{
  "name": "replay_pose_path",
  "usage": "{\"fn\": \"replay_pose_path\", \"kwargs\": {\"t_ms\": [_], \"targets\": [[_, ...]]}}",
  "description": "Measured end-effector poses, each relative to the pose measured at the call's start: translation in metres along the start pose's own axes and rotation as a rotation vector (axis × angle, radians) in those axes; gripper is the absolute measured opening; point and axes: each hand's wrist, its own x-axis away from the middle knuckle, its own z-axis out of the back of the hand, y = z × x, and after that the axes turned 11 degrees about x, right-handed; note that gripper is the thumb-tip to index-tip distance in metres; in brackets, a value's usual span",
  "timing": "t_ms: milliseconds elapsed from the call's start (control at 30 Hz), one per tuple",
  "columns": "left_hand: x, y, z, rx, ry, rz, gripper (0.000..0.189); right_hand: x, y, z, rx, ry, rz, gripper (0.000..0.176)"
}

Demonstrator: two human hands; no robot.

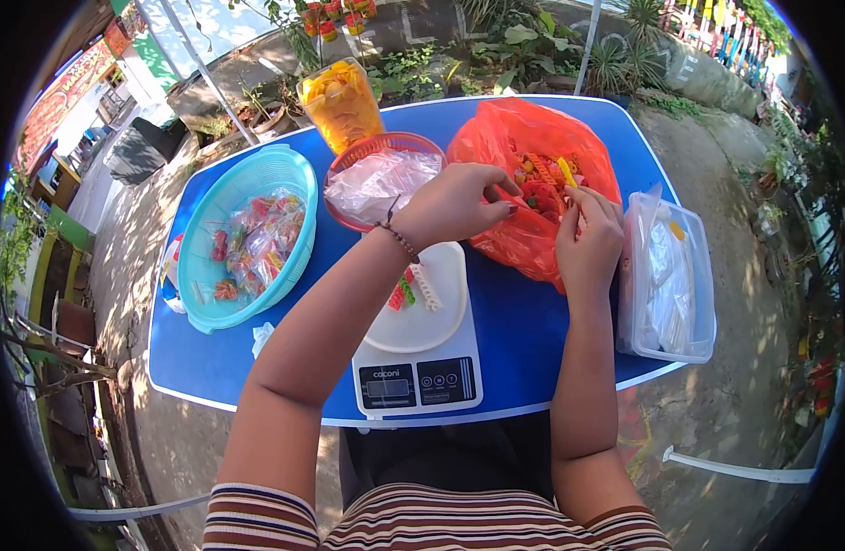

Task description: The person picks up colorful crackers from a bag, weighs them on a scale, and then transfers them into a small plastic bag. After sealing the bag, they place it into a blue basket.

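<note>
My left hand [464, 202] is at the near-left rim of a red plastic bag [505, 241], its fingers closed on the plastic. Inside the bag lie colourful twisted snack pieces [538, 195]. Over the bag's right side, my right hand [591, 230] pinches a yellow snack piece [566, 172] at the fingertips. Below my left forearm stands a white digital kitchen scale [468, 367] with a round white plate [445, 321] on it. A few red, green and white spiral snack pieces [428, 287] rest on that plate, partly hidden by my forearm.
A turquoise basket [195, 275] with small filled plastic packets [268, 237] sits at left. Behind the scale is a red basket [406, 140] of clear plastic bags [377, 184], beside a jar of yellow chips [340, 103]. A clear box [707, 317] stands right on the blue table [523, 367].
</note>
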Motion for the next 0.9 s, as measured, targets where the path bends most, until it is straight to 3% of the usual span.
{"fn": "replay_pose_path", "kwargs": {"t_ms": [133,233,433,567,667,900], "targets": [[0.047,0.003,0.010,0.053,0.160,-0.001,0.023,0.008,-0.032,0.003,-0.190,0.078,0.205,0.023],[0.085,-0.006,0.011,0.103,0.311,-0.040,0.021,0.023,-0.060,0.004,-0.371,0.017,0.326,0.026],[0.154,-0.032,0.007,-0.058,0.510,-0.102,0.021,0.048,-0.089,0.005,-0.622,-0.379,0.431,0.025],[0.170,-0.046,0.001,-0.140,0.603,-0.190,0.020,0.052,-0.097,0.004,-0.601,-0.460,0.493,0.021],[0.175,-0.053,-0.001,-0.148,0.674,-0.243,0.020,0.048,-0.100,0.010,-0.617,-0.487,0.403,0.021],[0.185,-0.066,0.000,-0.096,0.793,-0.219,0.024,0.042,-0.090,0.002,-0.408,-0.339,0.468,0.023]]}}
